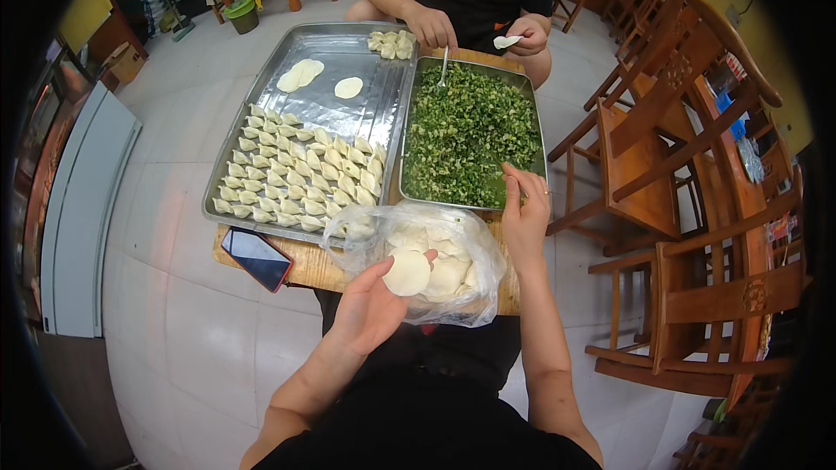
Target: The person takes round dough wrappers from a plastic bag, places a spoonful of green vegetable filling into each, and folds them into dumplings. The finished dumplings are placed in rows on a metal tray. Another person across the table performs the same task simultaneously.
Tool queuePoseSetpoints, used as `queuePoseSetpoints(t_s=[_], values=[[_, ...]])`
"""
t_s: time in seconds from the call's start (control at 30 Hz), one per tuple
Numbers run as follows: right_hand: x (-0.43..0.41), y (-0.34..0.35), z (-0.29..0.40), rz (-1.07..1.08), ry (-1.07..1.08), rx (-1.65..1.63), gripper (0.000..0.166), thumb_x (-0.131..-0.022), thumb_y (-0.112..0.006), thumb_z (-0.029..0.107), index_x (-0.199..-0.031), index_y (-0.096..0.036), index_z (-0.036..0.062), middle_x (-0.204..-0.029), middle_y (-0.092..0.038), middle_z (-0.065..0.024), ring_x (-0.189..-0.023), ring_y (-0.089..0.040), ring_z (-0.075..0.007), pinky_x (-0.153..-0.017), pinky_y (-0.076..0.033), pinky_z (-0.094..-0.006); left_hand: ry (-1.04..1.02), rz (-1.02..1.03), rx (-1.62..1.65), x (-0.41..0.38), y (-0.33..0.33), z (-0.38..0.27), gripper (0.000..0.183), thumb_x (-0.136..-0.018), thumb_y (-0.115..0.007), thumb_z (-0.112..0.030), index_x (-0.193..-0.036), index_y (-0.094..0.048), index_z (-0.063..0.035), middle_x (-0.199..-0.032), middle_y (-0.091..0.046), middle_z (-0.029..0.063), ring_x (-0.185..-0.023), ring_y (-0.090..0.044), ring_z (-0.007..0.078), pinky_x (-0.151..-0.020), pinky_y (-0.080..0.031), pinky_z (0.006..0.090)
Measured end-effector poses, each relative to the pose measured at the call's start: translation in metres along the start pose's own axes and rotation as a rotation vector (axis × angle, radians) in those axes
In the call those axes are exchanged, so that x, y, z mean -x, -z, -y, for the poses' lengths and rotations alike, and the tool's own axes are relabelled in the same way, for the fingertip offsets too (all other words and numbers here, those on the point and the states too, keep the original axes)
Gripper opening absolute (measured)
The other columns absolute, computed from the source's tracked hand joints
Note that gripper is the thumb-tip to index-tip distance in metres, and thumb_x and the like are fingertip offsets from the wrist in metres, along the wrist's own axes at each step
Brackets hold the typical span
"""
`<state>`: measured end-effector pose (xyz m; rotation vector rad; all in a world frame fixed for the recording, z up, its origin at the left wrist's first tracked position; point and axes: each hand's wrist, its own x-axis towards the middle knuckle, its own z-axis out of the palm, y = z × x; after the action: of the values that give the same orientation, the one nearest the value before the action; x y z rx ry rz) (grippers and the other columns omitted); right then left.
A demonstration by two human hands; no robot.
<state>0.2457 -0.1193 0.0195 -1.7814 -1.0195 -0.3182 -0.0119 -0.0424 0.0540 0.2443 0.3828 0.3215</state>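
Observation:
A round dough wrapper (407, 273) lies on the fingers of my left hand (373, 310), held by the thumb. Just beyond it, a clear plastic bag (480, 261) stands open with a pile of wrappers (444, 274) inside. My right hand (528, 205) is over the near right corner of a metal tray (418, 198) of chopped green filling (467, 130). Its fingers are bent close together, and whether they grip a utensil is hidden. To the left, a large metal tray (261, 101) carries rows of folded dumplings (294, 170) and a few flat wrappers (348, 87).
Across the table a co-worker's hand (431, 25) grips a metal utensil (445, 68) in the filling; their other hand (530, 36) holds a wrapper. A smartphone (258, 258) overhangs the wooden table's (313, 269) left edge. Wooden chairs (643, 163) stand on the right.

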Motion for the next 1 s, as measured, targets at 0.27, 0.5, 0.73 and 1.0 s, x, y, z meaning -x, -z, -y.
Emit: queuePoseSetpoints(t_s=[0.27,0.5,0.73,1.0], values=[[0.013,-0.021,-0.005,0.058,-0.259,-0.228,0.024,-0.104,-0.054,0.016,-0.112,-0.070,0.0007,-0.096,-0.072,-0.0110,-0.089,-0.065,-0.0231,-0.084,-0.050,-0.0344,-0.051,0.023,-0.013,-0.034,-0.004,-0.006,0.052,-0.103,-0.047,-0.021,-0.142,-0.039,0.0139,-0.152,-0.042,0.0281,-0.140,-0.044,0.0344,-0.121,-0.033,0.0409],[0.020,-0.016,0.000,0.015,-0.517,-0.513,0.035,-0.109,-0.046,0.023,-0.115,-0.069,-0.0026,-0.095,-0.074,-0.0094,-0.085,-0.065,-0.0130,-0.081,-0.053,-0.0285,-0.196,0.076,-0.137,-0.064,-0.014,-0.026,0.048,-0.104,-0.045,-0.018,-0.139,-0.041,0.0146,-0.147,-0.047,0.0272,-0.138,-0.046,0.0344,-0.119,-0.037,0.0404],[0.014,-0.009,-0.009,-0.053,-0.609,-0.691,0.037,-0.110,-0.045,0.025,-0.115,-0.068,-0.0032,-0.093,-0.074,-0.0084,-0.084,-0.065,-0.0106,-0.081,-0.055,-0.0275,-0.289,0.068,-0.223,-0.099,-0.019,-0.051,0.043,-0.105,-0.046,-0.018,-0.135,-0.044,0.0130,-0.137,-0.055,0.0239,-0.130,-0.053,0.0319,-0.116,-0.042,0.0405],[0.015,0.009,0.041,0.033,-0.252,-0.435,0.026,-0.105,-0.054,0.018,-0.116,-0.069,0.0006,-0.095,-0.074,-0.0097,-0.091,-0.065,-0.0185,-0.085,-0.051,-0.0323,-0.267,-0.074,-0.173,-0.157,-0.027,-0.048,0.030,-0.105,-0.047,-0.016,-0.126,-0.049,0.0050,-0.125,-0.060,0.0172,-0.120,-0.058,0.0294,-0.109,-0.046,0.0436]])
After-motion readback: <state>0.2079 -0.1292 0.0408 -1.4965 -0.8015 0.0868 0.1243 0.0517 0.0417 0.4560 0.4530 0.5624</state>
